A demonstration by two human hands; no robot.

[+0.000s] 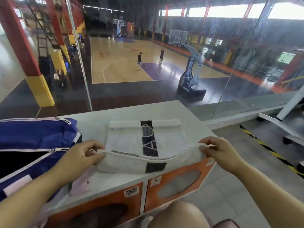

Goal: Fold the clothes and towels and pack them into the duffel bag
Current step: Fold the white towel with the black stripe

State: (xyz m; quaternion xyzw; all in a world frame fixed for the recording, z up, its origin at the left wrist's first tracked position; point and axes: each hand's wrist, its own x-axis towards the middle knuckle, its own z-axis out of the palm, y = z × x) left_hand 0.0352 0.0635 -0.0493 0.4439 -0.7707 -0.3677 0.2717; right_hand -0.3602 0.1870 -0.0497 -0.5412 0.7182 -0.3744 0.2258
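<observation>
Head view, left to right: a blue bag [32, 135] with pale pink trim is seen lying on the white worktop [92, 127] at its left end, its zip open and a dark inside shown. Just right of it, the left hand [80, 159] is closed in a pinch grip on the near left corner of a white towel [125, 140]. The towel is spread flat on the worktop, crossed by a black stripe [148, 139], and its near edge is lifted clear of the surface and sags between the two hands. At the right, the right hand [220, 153] is pinched on the near right corner. Orange doors [179, 183] are seen below the worktop.
</observation>
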